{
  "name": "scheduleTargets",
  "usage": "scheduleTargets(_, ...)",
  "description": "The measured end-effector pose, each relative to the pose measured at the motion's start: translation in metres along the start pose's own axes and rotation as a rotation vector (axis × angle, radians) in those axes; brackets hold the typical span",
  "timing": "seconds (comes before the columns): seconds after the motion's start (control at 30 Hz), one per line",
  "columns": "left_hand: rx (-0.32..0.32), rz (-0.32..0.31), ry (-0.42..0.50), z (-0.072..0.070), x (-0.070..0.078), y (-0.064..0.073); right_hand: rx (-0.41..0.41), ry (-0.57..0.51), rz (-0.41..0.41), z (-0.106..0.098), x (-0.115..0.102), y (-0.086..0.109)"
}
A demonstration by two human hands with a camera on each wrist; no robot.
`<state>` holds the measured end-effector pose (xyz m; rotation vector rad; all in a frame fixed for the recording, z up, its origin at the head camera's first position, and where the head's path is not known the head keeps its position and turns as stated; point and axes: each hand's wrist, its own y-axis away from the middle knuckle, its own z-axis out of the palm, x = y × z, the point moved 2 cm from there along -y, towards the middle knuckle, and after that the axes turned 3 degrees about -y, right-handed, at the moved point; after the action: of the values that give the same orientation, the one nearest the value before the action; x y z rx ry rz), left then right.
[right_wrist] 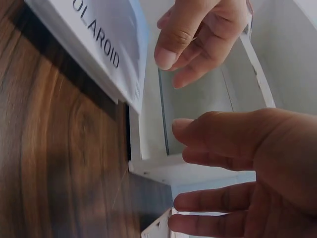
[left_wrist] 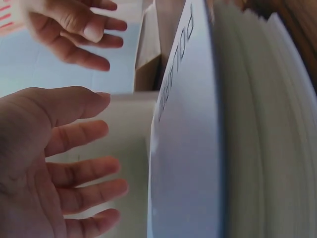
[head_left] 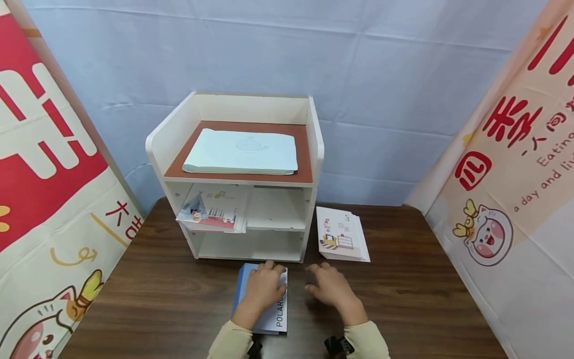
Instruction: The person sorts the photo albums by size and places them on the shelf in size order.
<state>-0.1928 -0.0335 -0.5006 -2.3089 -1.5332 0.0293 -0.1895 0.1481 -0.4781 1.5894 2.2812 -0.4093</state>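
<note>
A thick book [head_left: 274, 321] with a white cover, a blue strip along its left side and the word POLAROID lies on the table before the shelf. My left hand [head_left: 263, 288] is over it. In the left wrist view a gap shows between the loosely spread fingertips of that hand [left_wrist: 64, 163] and the cover [left_wrist: 185, 153]. Beside the book, to its right, my right hand [head_left: 332, 286] hovers above the wood with relaxed fingers. Nothing is in the right hand [right_wrist: 247, 158], and the right wrist view shows the book [right_wrist: 106, 44] across from it.
Behind the book stands a white shelf unit [head_left: 317, 134]. Its top carries a pad of paper [head_left: 242, 152] with a whale drawing; its middle level holds printed sheets and a clear packet [head_left: 211, 214]. A stack of printed cards [head_left: 341, 234] lies right of the unit on the dark wooden table [head_left: 417, 299].
</note>
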Motion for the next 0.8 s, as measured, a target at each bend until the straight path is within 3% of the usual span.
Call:
scheduleTargets(0.33, -0.139, 0.007, 0.106, 0.010, 0.023, -0.010, 0.013, -0.036, 0.111, -0.006, 0.025, 0.007)
scheduleTargets(0.8, -0.150, 0.047, 0.097, 0.026, 0.046, -0.028, 0.078, -0.063, 0.210, -0.008, 0.068, 0.012)
